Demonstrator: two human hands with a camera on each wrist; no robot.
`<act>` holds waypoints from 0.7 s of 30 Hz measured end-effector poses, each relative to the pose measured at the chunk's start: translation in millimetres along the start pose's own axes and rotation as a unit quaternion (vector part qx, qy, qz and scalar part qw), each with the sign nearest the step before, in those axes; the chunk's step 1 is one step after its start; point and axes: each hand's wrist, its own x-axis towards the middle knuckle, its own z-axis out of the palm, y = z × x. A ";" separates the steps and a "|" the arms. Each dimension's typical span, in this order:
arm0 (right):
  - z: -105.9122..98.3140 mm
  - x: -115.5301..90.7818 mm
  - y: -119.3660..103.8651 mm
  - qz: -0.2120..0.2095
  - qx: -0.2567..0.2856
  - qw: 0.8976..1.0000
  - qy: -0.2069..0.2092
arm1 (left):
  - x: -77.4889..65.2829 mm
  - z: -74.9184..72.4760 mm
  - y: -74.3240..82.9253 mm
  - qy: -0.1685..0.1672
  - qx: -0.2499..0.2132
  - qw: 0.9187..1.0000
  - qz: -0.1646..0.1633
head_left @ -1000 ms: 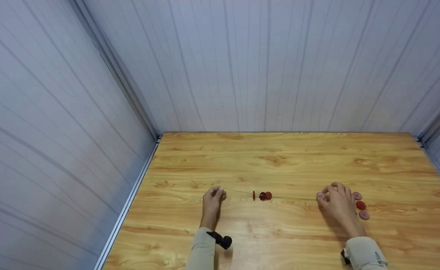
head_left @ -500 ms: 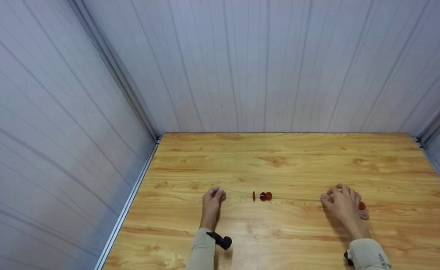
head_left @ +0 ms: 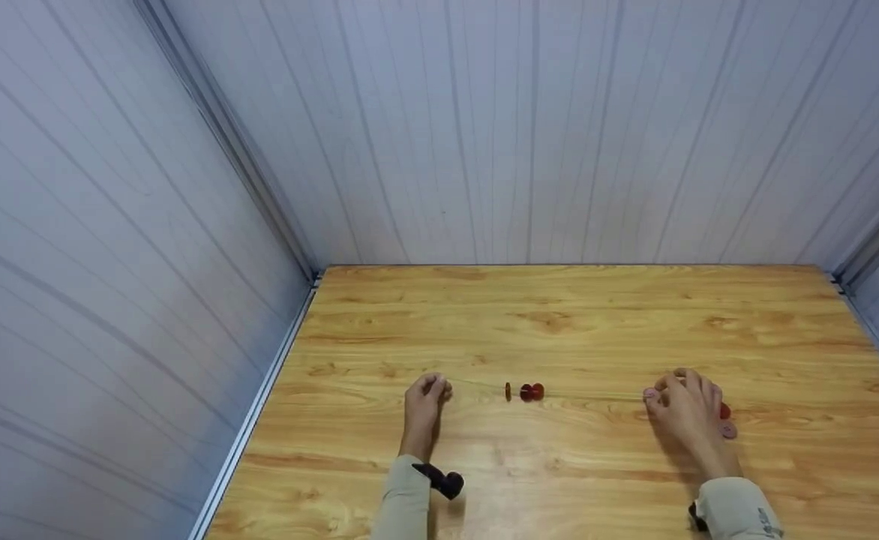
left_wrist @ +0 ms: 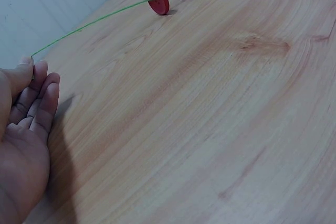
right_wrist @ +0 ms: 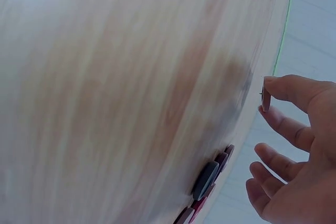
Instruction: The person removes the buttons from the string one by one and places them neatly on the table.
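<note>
The green string (left_wrist: 126,9) is pinched by the left hand (head_left: 422,409) and, well apart, a pink button (head_left: 649,393) by the right hand (head_left: 687,412), so the button seems to be being threaded and should next be slid along to the strung buttons (head_left: 527,392) between

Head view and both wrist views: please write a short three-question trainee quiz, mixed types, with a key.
1. Multiple choice: in the left wrist view, what colour is the string? A blue, B green, C black.
2. True or false: the right hand holds nothing.
3. Fill in: loose buttons lie on the table beside the ___ hand.

Key: 1 B; 2 false, it pinches a button; 3 right.
</note>
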 end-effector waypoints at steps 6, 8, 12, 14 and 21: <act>-0.8 -1.9 1.0 0.001 -0.013 1.000 0.005 | -0.4 0.4 -0.2 0.005 0.001 1.000 0.004; -1.6 -2.5 1.0 0.002 -0.019 1.000 0.005 | -0.1 0.3 -0.2 0.005 0.004 1.000 0.007; -3.6 -3.5 0.6 0.009 -0.019 1.000 -0.001 | 1.0 -0.3 -1.1 0.008 0.012 1.000 0.008; -4.8 -3.7 0.4 0.016 -0.015 1.000 -0.007 | 1.2 -0.6 -1.2 0.009 0.018 1.000 0.009; -8.3 -5.4 2.4 0.056 0.000 0.998 -0.039 | 1.9 0.5 0.2 0.016 0.009 1.000 -0.003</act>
